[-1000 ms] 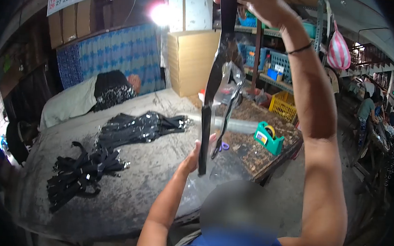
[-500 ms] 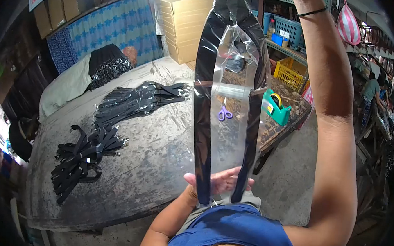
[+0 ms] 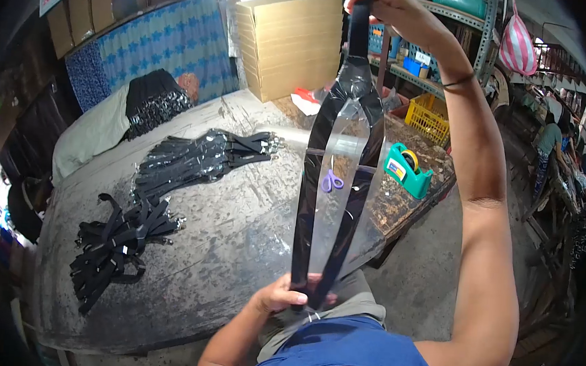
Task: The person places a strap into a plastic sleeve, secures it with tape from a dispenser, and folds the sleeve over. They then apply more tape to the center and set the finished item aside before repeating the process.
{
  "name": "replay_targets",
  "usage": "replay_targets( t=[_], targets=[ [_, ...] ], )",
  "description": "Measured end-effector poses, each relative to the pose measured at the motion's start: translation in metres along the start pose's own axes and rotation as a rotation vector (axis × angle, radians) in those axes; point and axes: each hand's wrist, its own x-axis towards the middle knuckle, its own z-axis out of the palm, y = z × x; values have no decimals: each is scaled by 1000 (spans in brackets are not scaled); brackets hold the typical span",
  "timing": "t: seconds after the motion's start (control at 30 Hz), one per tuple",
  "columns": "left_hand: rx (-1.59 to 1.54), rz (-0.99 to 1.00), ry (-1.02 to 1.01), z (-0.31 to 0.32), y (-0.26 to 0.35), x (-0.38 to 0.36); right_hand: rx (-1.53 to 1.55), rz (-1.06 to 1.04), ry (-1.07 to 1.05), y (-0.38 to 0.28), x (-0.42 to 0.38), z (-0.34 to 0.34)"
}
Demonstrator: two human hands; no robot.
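Note:
A pair of black suspenders hangs upright in front of me, inside a long clear plastic sleeve. My right hand is raised high, its fingers closed on the single strap at the top. Down near my waist, my left hand grips the lower ends of the two straps, with the thumb in front. Behind the see-through plastic, purple-handled scissors lie on the worn wooden table. To their right stands a green tape dispenser.
Bagged black suspenders lie on the large grey table, with a loose tangle of suspenders nearer me. Another black heap sits at the back. Beyond are a cardboard box, a yellow crate and a person far right.
The suspenders have moved away from my face and tilted slightly, bringing my right hand into view at the top. My left hand has shifted from lying behind the straps to gripping their lower ends.

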Motion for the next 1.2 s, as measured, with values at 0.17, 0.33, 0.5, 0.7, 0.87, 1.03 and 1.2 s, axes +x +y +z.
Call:
replay_targets(
  t=[0.17,0.33,0.5,0.7,0.87,1.03,1.2],
  targets=[
    [191,-318,410,-26,45,-74,-590,289,154,67,-81,27],
    [466,-541,621,-58,91,-147,-327,495,299,171,-202,104],
    [559,-806,581,-99,107,-170,-811,526,44,225,-304,197],
    [1137,-944,734,-144,119,-158,-891,573,-70,229,-343,229],
    [1815,-299,906,-114,96,-102,-1027,619,-120,218,-350,229],
    [1849,-69,675,-74,22,-31,-974,574,-138,202,-322,255],
    [1957,-199,680,-65,-36,1,-892,513,-217,200,-307,296]
  ],
)
